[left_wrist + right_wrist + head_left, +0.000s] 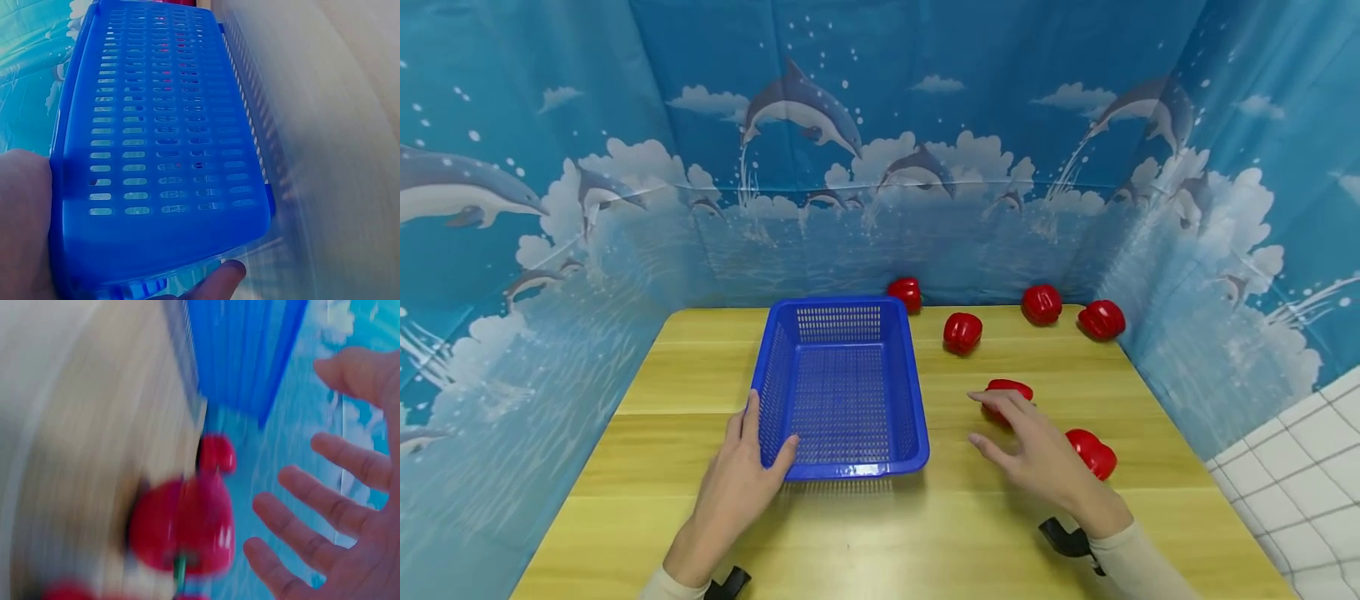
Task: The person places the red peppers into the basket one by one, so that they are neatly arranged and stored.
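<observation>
The blue plastic basket [842, 400], with slotted walls, sits on the table with nothing inside. At its near left corner my left hand [737, 471] holds it, the thumb over the rim and the fingers along the outer left side. In the left wrist view the basket's wall [156, 125] fills the middle, with a fingertip at its lower end. My right hand [1037, 450] hovers with spread fingers over a red bell pepper [1011, 387], partly hiding it. In the right wrist view a blurred bell pepper [181, 531] with a green stem lies apart from the fingers.
Beside the right hand is another bell pepper [1092, 454]. Further back are several more, such as one near the basket [962, 333] and one at the far right [1102, 320]. A dolphin-printed curtain [880, 233] stands behind the wooden table [685, 367].
</observation>
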{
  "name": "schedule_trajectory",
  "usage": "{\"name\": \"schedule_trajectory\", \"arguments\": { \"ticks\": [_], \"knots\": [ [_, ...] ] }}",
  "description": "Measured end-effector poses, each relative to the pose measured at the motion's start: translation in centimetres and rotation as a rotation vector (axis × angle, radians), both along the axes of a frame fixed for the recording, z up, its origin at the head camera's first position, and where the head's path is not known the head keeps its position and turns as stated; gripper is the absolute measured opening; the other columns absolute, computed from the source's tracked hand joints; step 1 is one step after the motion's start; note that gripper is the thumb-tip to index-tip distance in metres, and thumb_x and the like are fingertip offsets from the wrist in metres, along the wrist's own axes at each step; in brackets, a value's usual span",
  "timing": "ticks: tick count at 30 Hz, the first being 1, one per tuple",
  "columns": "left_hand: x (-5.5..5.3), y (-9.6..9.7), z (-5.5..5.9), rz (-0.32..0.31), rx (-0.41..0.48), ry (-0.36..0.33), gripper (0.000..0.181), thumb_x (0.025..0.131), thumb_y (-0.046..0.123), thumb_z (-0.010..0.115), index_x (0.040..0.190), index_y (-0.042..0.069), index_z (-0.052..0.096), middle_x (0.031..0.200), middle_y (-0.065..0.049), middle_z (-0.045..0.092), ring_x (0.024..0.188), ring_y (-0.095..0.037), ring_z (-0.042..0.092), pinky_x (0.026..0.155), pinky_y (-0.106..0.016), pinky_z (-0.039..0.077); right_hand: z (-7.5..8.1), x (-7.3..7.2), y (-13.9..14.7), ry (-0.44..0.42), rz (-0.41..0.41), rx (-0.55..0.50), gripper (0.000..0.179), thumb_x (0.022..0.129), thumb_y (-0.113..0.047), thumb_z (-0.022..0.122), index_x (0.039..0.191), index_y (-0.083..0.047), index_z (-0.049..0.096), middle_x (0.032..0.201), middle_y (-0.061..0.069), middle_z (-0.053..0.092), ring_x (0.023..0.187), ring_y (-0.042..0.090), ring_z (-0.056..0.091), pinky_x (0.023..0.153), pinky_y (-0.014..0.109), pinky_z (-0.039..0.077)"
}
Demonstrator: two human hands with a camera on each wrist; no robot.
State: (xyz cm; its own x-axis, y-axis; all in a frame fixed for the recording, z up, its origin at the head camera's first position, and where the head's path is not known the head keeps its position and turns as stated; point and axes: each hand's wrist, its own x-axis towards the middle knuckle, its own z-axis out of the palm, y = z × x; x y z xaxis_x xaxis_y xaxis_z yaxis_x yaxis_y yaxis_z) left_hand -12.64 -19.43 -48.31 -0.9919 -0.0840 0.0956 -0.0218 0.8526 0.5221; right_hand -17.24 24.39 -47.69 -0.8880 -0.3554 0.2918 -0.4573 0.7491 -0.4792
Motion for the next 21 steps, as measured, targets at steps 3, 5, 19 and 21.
{"name": "schedule_trajectory", "arguments": {
  "ticks": [3, 5, 19, 21],
  "knots": [
    [0.1, -0.1, -0.1, 0.005, -0.015, 0.008, 0.105, 0.115, 0.060, 0.065, 0.187, 0.003, 0.012, 0.174, -0.036, 0.046, 0.134, -0.061, 0.072, 0.103, -0.073, 0.065, -0.1, -0.1, 2.7, 0.038, -0.026, 0.015, 0.067, 0.102, -0.035, 0.092, 0.162, -0.020, 0.065, 0.160, 0.011, 0.068, 0.144, 0.041, 0.069, 0.114, 0.073, 0.060],
    [0.1, -0.2, -0.2, 0.006, -0.016, 0.015, 0.105, 0.115, 0.060, 0.065, 0.187, 0.004, 0.013, 0.174, -0.036, 0.048, 0.132, -0.061, 0.073, 0.101, -0.073, 0.065, -0.1, -0.3, 4.5, 0.045, -0.030, 0.009, 0.071, 0.099, -0.032, 0.095, 0.161, -0.016, 0.065, 0.160, 0.016, 0.066, 0.144, 0.046, 0.064, 0.113, 0.078, 0.057],
    [0.0, -0.4, -0.2, 0.020, 0.021, 0.009, 0.106, 0.114, 0.060, 0.068, 0.188, 0.008, 0.014, 0.172, -0.033, 0.050, 0.130, -0.059, 0.075, 0.098, -0.070, 0.068, -1.6, -0.7, 14.0, -0.349, -0.058, 0.031, 0.068, 0.110, -0.038, 0.082, 0.168, -0.012, 0.060, 0.162, 0.021, 0.069, 0.133, 0.043, 0.070, 0.090, 0.033, 0.064],
    [-0.2, -0.4, -0.3, 0.018, 0.025, 0.009, 0.106, 0.113, 0.059, 0.069, 0.188, 0.008, 0.015, 0.172, -0.032, 0.051, 0.129, -0.058, 0.075, 0.096, -0.069, 0.068, -1.9, -0.8, 14.3, -0.384, -0.074, 0.030, 0.064, 0.111, -0.040, 0.079, 0.166, -0.012, 0.062, 0.159, 0.019, 0.072, 0.129, 0.037, 0.071, 0.086, 0.027, 0.061]
  ]
}}
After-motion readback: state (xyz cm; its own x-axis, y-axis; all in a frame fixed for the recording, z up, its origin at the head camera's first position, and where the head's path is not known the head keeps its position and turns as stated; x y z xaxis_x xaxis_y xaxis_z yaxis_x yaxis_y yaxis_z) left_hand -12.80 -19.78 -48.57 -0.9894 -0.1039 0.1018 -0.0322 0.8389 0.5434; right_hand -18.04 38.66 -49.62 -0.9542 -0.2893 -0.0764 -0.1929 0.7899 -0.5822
